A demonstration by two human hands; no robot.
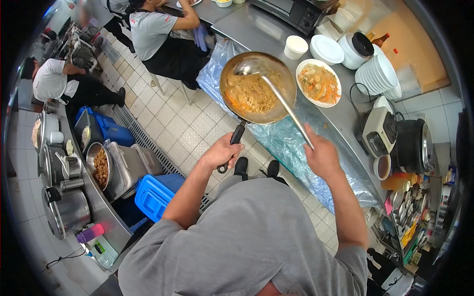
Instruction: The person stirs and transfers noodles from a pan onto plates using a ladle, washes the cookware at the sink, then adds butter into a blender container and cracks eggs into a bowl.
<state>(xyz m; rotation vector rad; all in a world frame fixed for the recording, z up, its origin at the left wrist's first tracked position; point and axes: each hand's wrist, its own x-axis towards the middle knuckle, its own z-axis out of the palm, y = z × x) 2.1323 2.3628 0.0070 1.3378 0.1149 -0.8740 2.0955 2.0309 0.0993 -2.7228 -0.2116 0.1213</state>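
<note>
My left hand [222, 152] is wrapped round the black handle of a wok [288, 105]. Fried noodles [253, 93] with orange bits lie inside it. My right hand [322, 154] grips the long metal handle of a ladle [286, 104], whose bowl rests in the wok above the noodles. Just right of the wok, a white oval plate [299, 74] holds noodles with carrot strips. The wok is over the counter's edge, where blue plastic sheeting [291, 148] hangs.
A white tub [296, 47], stacked white plates [377, 71] and a rice cooker [414, 143] stand on the steel counter [316, 118]. One person [155, 34] sits at the upper left; another [57, 81] is further left. Blue bins [158, 195] and pots [66, 212] are at left.
</note>
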